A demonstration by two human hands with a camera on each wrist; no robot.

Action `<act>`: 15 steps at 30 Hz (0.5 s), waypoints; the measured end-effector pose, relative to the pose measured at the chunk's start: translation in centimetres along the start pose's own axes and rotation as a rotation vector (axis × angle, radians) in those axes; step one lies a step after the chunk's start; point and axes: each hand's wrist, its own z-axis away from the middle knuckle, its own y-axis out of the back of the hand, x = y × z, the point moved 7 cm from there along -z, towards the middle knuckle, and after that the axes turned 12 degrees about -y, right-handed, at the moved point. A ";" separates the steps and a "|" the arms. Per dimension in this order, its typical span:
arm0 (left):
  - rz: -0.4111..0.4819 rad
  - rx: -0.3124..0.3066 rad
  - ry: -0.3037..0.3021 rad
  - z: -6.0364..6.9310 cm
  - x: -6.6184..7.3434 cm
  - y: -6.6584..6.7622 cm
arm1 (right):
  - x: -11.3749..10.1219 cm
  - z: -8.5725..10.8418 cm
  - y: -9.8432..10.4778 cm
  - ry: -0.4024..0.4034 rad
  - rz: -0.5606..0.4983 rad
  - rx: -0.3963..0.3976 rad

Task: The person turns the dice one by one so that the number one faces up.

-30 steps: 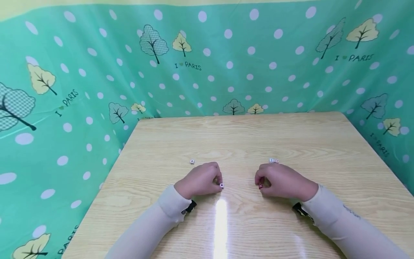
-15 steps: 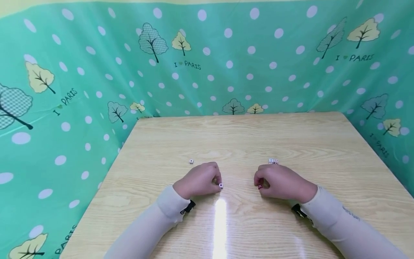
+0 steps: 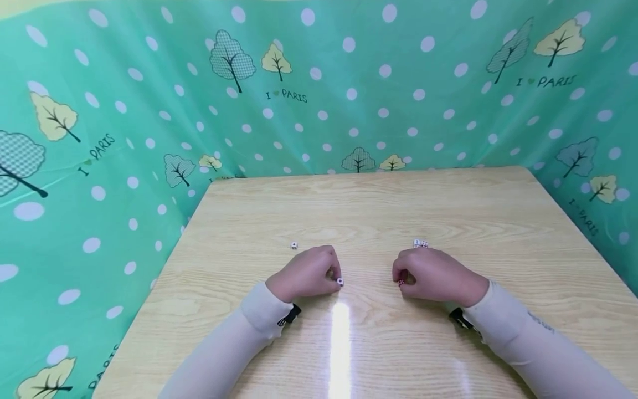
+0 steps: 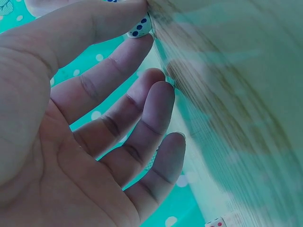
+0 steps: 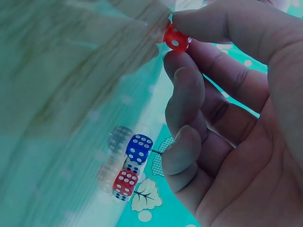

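Observation:
My left hand (image 3: 309, 271) pinches a white die (image 4: 140, 28) with dark pips between thumb and index finger, low over the wooden table (image 3: 369, 210). Its other fingers are loosely bent and hold nothing. Across a gap to the right, my right hand (image 3: 438, 274) pinches a red die (image 5: 177, 39) with white pips, its remaining fingers curled in. Just beyond that hand are two white dice (image 3: 421, 244) side by side. The right wrist view shows a blue die (image 5: 139, 149) and another red die (image 5: 125, 183) close to white ones with dark pips.
Farther left on the table, beyond my left hand, lies a single white die (image 3: 294, 245). A green curtain (image 3: 319, 88) with dots and trees borders the table at the back and both sides. A bright light reflection (image 3: 340, 343) streaks the near tabletop.
Both hands stay in nearly the same place, each still pinching its die. The head view has shifted slightly, so the scene sits a little higher in the picture.

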 end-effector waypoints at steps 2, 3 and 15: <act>0.006 -0.005 -0.001 0.0 0.1 -0.1 | 0.0 0.1 0.0 0.005 0.004 0.002; 0.008 -0.005 0.000 0.0 0.1 -0.1 | -0.1 0.1 0.1 0.010 0.002 0.003; 0.004 0.004 -0.010 0.0 0.0 -0.1 | 0.1 -0.1 0.2 0.042 -0.093 0.008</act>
